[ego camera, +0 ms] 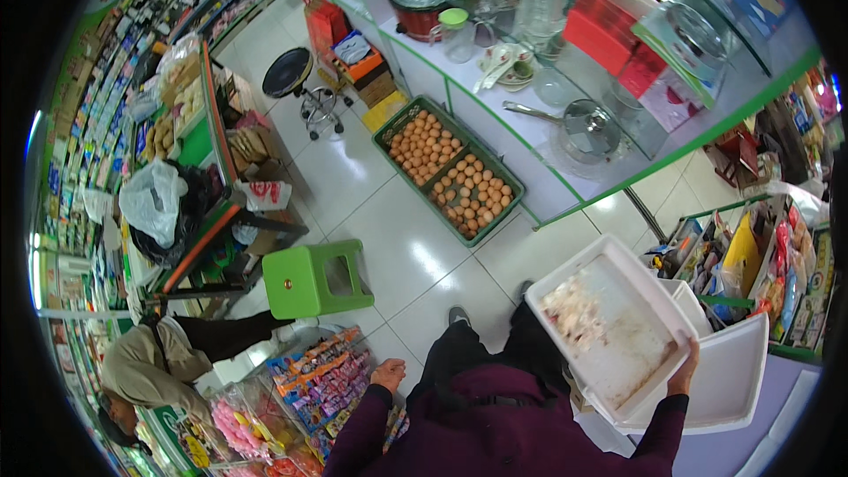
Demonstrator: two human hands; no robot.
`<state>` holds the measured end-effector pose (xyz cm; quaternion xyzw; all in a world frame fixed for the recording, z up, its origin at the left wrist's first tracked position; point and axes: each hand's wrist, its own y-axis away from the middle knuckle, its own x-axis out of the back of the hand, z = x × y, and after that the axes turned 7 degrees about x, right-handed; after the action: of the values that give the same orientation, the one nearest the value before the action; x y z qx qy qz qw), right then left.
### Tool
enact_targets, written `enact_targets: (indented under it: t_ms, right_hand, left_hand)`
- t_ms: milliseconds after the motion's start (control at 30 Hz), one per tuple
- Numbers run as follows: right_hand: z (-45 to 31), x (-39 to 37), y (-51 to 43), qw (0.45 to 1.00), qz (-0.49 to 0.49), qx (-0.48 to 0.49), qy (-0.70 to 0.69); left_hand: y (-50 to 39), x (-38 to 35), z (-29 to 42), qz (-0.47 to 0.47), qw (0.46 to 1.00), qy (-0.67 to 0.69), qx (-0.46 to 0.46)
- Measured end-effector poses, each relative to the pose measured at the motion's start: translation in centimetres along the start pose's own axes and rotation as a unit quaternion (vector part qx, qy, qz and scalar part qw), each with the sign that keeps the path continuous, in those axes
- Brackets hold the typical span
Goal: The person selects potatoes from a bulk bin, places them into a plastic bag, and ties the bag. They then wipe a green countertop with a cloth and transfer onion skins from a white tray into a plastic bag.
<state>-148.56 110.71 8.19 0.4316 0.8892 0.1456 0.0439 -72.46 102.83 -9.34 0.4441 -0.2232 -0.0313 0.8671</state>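
My right hand (684, 367) grips the near right rim of a white plastic tray (646, 318), which is tilted at my right side. A clump of pale, crumbly food with reddish bits (573, 311) lies at its far left end, and brownish residue marks its floor. Beneath and beside it are more white plastic containers, one a shallow tray (729, 371) on a pale purple surface. My left hand (389, 374) hangs by my left side with fingers loosely curled and nothing seen in it, near packs of wrapped sweets (318, 377).
A green crate of brown eggs (450, 169) stands on the tiled floor ahead, by a glass display counter (550, 185). A green plastic stool (311, 278) and a black wheeled stool (288, 73) are at left. Another person (152, 364) is at lower left. Snack bins (742, 258) stand at right.
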Motion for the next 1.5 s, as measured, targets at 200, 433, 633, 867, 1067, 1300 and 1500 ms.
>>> enact_targets:
  t_ms: [200, 433, 633, 867, 1067, 1300, 1500]
  right_hand:
    - [0.9, -12.2, 0.5, 0.986, -0.145, -0.087, -0.007]
    - [0.9, -34.4, -2.8, 0.948, -0.314, -0.057, 0.005]
    - [1.7, -50.4, -4.3, 0.939, -0.332, -0.086, 0.022]
    - [0.3, -69.4, -2.6, 0.912, -0.403, -0.076, 0.021]
    - [-1.6, -83.1, -1.7, 0.913, -0.397, -0.089, -0.001]
    - [-0.8, -101.8, -2.5, 0.916, -0.382, -0.116, -0.044]
    - [-5.5, -120.4, -3.9, 0.848, -0.498, -0.175, -0.048]
  left_hand:
    - [2.8, 2.7, -2.7, 0.023, 0.999, 0.036, 0.010]
    - [6.3, 4.7, -6.0, 0.034, 0.993, 0.098, 0.064]
    - [3.1, 4.5, -12.8, 0.137, 0.983, -0.085, -0.083]
    - [-7.8, 16.5, -7.7, 0.167, 0.965, -0.114, -0.168]
    - [-16.3, 35.4, 7.0, 0.167, 0.894, 0.416, -0.006]
    - [-21.9, 45.7, 25.8, 0.130, 0.885, 0.447, -0.001]
    - [-25.3, 47.7, 35.0, 0.108, 0.891, 0.440, -0.026]
